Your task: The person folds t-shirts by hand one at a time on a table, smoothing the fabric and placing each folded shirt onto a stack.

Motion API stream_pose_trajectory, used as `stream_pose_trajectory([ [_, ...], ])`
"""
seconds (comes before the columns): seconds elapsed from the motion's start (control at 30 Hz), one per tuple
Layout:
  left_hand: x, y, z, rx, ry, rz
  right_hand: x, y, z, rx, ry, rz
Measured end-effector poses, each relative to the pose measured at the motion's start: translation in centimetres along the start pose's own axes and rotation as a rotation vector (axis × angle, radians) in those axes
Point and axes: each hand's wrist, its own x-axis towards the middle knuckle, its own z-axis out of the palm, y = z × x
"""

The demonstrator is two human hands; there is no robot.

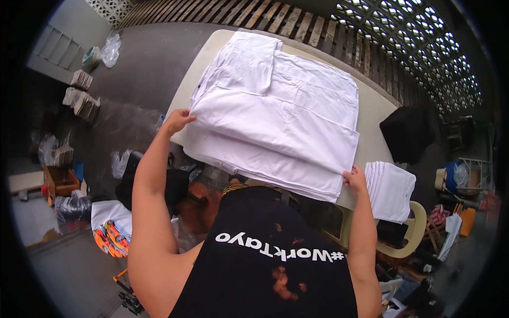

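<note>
A pile of white cloth garments lies spread on a pale table in front of me. The top white garment has its near part folded back, with a creased edge running across the pile. My left hand pinches this garment at its left edge. At the near right corner, my right hand grips the garment's edge between thumb and fingers. A smaller folded white piece lies over the far left part of the pile.
Folded white garments are stacked on a beige plastic chair at the right. A black box-like object stands beyond the table's right edge. Wooden slats line the far side. Bundles and plastic bags lie on the floor at left.
</note>
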Motion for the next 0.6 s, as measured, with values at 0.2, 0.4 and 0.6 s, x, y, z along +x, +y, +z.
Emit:
stream_pose_trajectory([
  [0.2,8.0,8.1,-4.0,0.013,0.507,0.401,4.6,-7.8,-6.2,0.613,0.132,-0.245],
  [0.4,7.5,20.7,-11.8,-0.615,0.273,0.452,0.5,-21.0,-11.9,0.798,0.227,-0.528],
  [0.6,9.5,11.5,-3.1,0.324,0.223,0.182,-0.3,-14.0,-8.2,0.541,0.113,-0.546],
])
